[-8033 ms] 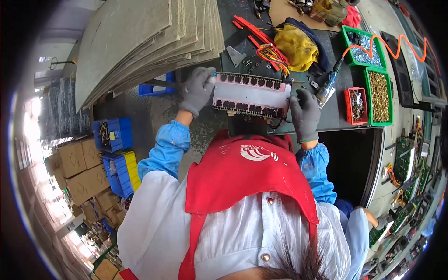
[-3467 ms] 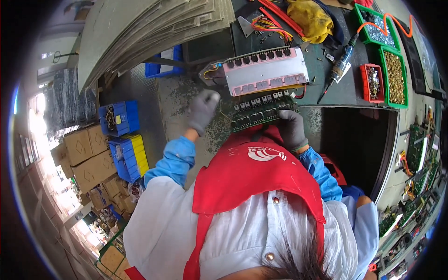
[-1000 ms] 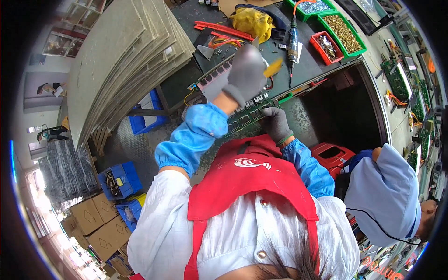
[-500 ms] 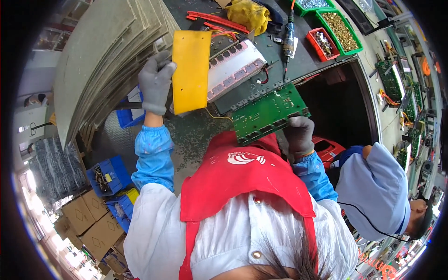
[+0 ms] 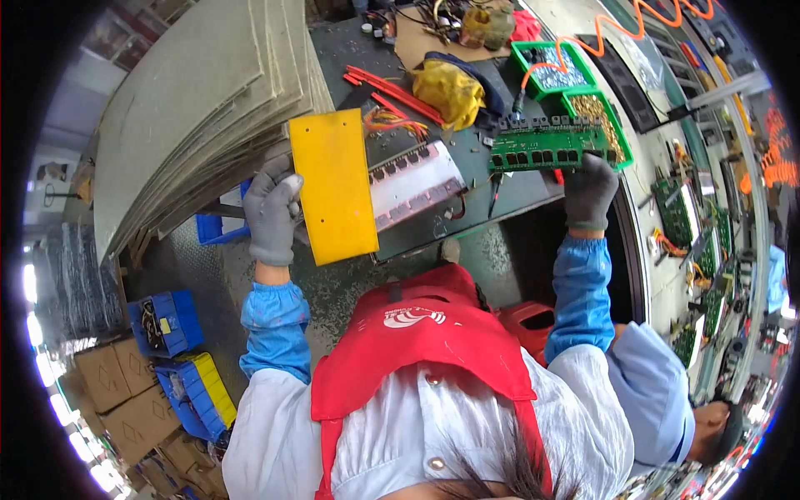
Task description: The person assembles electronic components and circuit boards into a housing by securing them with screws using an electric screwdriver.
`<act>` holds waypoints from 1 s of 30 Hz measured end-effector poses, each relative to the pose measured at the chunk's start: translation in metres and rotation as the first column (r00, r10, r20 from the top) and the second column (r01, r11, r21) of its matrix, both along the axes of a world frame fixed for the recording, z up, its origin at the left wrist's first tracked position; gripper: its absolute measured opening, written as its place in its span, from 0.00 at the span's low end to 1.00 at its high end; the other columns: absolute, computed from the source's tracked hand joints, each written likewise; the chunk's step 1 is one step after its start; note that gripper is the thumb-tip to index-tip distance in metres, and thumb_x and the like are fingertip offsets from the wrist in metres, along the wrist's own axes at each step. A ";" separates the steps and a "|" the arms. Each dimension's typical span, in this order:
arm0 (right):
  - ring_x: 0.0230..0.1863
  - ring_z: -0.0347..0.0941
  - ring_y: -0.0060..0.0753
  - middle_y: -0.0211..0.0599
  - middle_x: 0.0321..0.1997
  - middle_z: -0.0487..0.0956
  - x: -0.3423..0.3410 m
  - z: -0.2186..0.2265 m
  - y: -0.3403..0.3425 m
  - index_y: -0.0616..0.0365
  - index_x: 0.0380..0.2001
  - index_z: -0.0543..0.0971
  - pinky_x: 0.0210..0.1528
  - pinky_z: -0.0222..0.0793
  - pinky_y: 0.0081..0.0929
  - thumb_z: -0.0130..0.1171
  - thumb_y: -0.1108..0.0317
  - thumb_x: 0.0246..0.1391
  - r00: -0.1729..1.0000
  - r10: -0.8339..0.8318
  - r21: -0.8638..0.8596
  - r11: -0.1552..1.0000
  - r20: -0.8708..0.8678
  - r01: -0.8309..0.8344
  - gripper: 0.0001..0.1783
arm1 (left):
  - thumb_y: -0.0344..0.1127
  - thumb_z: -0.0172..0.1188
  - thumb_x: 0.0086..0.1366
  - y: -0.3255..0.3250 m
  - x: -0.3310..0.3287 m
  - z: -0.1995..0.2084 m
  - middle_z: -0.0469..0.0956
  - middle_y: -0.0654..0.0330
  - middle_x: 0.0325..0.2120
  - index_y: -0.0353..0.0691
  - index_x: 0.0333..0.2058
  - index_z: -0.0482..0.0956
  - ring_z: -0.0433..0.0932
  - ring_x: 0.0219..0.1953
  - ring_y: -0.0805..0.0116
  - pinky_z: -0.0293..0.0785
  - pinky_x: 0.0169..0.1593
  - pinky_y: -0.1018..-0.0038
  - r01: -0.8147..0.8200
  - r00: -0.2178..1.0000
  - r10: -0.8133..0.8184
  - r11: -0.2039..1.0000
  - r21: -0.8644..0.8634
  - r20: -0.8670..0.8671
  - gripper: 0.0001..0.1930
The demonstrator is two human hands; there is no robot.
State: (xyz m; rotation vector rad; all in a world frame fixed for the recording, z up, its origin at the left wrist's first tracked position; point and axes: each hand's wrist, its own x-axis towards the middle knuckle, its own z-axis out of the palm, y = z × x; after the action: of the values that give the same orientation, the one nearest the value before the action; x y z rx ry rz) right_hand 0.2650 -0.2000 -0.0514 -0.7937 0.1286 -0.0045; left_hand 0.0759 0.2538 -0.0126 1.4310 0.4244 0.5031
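In a grey glove, my left hand [image 5: 273, 208] is closed on the left edge of a flat yellow sheet [image 5: 333, 187] with small holes. The sheet stands up in front of the bench and covers part of a white and pinkish module [image 5: 421, 183] with a row of black parts. Farther right my right hand [image 5: 590, 190], gloved too, grips the near edge of a green circuit board [image 5: 550, 146]. That board is lifted over the bench's right part, its black components along the near side and metal tabs along the far side. It hides most of the screwdriver and the small red bin.
Large grey boards [image 5: 208, 108] are stacked at the left. Green bins [image 5: 557, 71] of small metal parts stand at the back right, near a yellow cloth [image 5: 450, 92] and red strips [image 5: 392, 93]. Blue bins [image 5: 171, 321] lie lower left. A co-worker in light blue [image 5: 650, 392] is at right.
My right hand has carried the circuit board away from my body and to the right, over the bins. The yellow sheet in my left hand has come slightly nearer and left.
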 end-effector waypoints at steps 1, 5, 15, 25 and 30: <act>0.40 0.75 0.35 0.35 0.34 0.80 0.018 0.011 0.012 0.59 0.32 0.78 0.50 0.70 0.35 0.53 0.71 0.45 0.999 0.031 -0.121 0.992 0.016 -0.028 0.10 | 0.27 0.56 0.57 -0.003 -0.002 0.002 0.76 0.67 0.26 0.31 0.44 0.76 0.65 0.19 0.86 0.61 0.22 0.88 -0.022 0.999 0.021 0.999 -0.030 -0.028 0.15; 0.34 0.72 0.30 0.32 0.28 0.76 0.110 -0.003 0.031 0.57 0.27 0.76 0.39 0.71 0.29 0.53 0.71 0.43 0.991 0.125 -0.468 0.879 0.039 -0.092 0.06 | 0.26 0.57 0.57 -0.010 0.002 0.003 0.75 0.65 0.24 0.29 0.45 0.74 0.65 0.17 0.85 0.61 0.20 0.88 -0.101 0.994 0.096 0.990 -0.100 -0.050 0.16; 0.52 0.73 0.52 0.54 0.48 0.76 0.222 -0.049 0.110 0.63 0.53 0.71 0.55 0.66 0.39 0.58 0.61 0.39 0.986 0.168 -0.993 -0.115 -0.006 0.014 0.34 | 0.24 0.58 0.57 -0.053 0.055 0.011 0.72 0.66 0.19 0.31 0.45 0.75 0.64 0.16 0.83 0.61 0.20 0.86 -0.288 0.957 0.281 0.913 -0.289 -0.067 0.15; 0.59 0.68 0.51 0.52 0.54 0.74 0.219 -0.036 0.212 0.57 0.56 0.66 0.61 0.61 0.42 0.64 0.36 0.40 0.753 0.627 -0.798 -0.551 -0.201 0.246 0.46 | 0.26 0.60 0.55 -0.093 0.104 0.012 0.76 0.66 0.25 0.32 0.42 0.76 0.67 0.20 0.84 0.62 0.22 0.87 -0.289 0.956 0.294 0.933 -0.214 -0.009 0.14; 0.54 0.72 0.50 0.44 0.49 0.79 0.276 -0.067 0.224 0.54 0.47 0.75 0.58 0.63 0.44 0.65 0.48 0.42 0.775 0.608 -0.850 -0.489 -0.171 0.195 0.31 | 0.30 0.60 0.55 -0.099 0.126 0.016 0.79 0.64 0.28 0.31 0.45 0.76 0.71 0.22 0.83 0.66 0.24 0.86 -0.285 0.958 0.283 0.957 -0.059 -0.053 0.18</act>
State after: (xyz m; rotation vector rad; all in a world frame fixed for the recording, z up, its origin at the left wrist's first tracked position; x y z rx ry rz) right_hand 0.5406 0.0238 -0.1185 -2.8033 -0.8441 0.1989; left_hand 0.2017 0.1545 0.0039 1.3255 0.6827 0.6832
